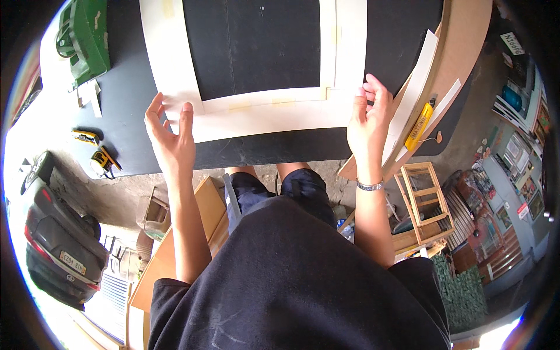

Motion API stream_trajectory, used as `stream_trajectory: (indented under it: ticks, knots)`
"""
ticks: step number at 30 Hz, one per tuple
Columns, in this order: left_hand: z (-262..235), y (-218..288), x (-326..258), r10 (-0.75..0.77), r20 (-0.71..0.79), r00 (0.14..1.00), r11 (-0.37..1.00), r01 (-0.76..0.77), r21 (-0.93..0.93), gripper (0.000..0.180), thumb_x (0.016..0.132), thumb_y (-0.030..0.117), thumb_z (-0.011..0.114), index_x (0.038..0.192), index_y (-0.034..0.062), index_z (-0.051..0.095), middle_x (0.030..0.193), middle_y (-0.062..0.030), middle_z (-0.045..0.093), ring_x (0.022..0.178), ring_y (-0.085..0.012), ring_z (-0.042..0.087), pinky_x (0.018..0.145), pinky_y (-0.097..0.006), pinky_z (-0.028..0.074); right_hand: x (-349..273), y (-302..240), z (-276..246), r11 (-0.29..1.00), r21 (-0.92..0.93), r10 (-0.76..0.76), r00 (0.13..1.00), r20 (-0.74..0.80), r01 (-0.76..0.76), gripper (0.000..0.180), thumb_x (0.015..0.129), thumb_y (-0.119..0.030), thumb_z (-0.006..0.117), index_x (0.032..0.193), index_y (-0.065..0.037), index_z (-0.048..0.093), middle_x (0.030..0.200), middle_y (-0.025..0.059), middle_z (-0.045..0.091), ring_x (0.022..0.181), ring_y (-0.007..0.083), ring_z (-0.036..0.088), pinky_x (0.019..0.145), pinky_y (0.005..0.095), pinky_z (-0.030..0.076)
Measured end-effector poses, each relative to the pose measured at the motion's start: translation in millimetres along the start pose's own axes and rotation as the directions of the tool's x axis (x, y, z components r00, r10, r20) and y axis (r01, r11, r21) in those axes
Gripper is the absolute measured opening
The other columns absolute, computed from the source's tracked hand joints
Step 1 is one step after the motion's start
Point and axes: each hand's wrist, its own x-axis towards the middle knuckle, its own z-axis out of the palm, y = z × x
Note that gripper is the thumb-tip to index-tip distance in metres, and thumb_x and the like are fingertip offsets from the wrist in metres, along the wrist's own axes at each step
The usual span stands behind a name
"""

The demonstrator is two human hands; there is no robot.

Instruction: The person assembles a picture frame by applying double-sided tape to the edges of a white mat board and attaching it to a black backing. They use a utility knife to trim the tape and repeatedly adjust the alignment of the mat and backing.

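Observation:
A white mat-board frame [268,115] with strips of pale yellow tape at its joints lies on a dark table [233,150]. The table's black surface shows through its opening. At the near left corner is my left hand [170,131], with thumb and fingers spread around the board. My right hand [370,116] is at the near right corner, its fingers loosely bent beside the outer edge and the thumb apart from them. Both hands are open, close against the board. How firmly the fingertips touch it is hard to tell.
Right of the frame lie a yellow utility knife [420,125], white offcut strips [411,93] and a long brown board [466,35]. At left are a green tool [87,44], a tape measure [104,162] and another yellow-black tool [86,137]. A wooden rack [423,201] stands below the table's right side.

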Motion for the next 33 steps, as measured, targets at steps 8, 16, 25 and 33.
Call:
stream_trajectory:
  ticks: [8,16,25,33]
  knots:
    - [-63,-3,35,-0.135,0.213,0.968,0.849,0.224,-0.479,0.026,0.095,0.018,0.074,0.117,0.0054,0.070,0.095,0.0032,0.067,0.086,-0.0054,0.056,0.079,-0.021,0.040,-11,-14,-22,0.972,0.009,-0.233,0.969,0.082,0.233,0.076,0.089,-0.046,0.077,0.143,-0.001,0.047,0.131,0.0230,0.054,0.121,0.0382,0.055,0.101,0.0472,0.048]
    - [-136,209,-49,0.596,0.237,0.767,0.566,-0.192,-0.802,0.044,0.089,0.022,0.071,0.122,-0.0061,0.065,0.108,-0.0154,0.071,0.097,-0.0190,0.069,0.086,-0.031,0.053,-83,-50,-65,0.767,0.067,-0.632,0.769,-0.098,0.638,0.042,0.095,-0.027,0.069,0.130,-0.006,0.065,0.132,0.0173,0.062,0.120,0.0330,0.060,0.100,0.0442,0.048]
    - [11,144,-33,0.047,0.486,0.873,0.623,0.355,-0.697,0.049,0.106,0.040,0.055,0.139,0.0037,0.057,0.142,-0.0143,0.059,0.134,-0.0256,0.053,0.108,-0.038,0.042,-53,-84,-211,0.682,0.574,0.044,0.758,-0.651,0.453,0.026,0.109,-0.014,0.049,0.126,0.006,0.054,0.124,0.0148,0.063,0.110,0.0165,0.059,0.096,0.0315,0.047]
    - [54,116,-69,0.287,0.638,0.714,0.117,0.635,-0.764,0.049,0.107,0.038,0.053,0.143,0.0054,0.049,0.127,-0.0068,0.065,0.119,-0.0186,0.062,0.100,-0.037,0.049,-85,-72,-239,0.412,0.877,0.240,0.899,-0.366,0.247,0.026,0.109,-0.015,0.051,0.128,0.001,0.057,0.124,0.0100,0.066,0.112,0.0150,0.063,0.097,0.0306,0.052]
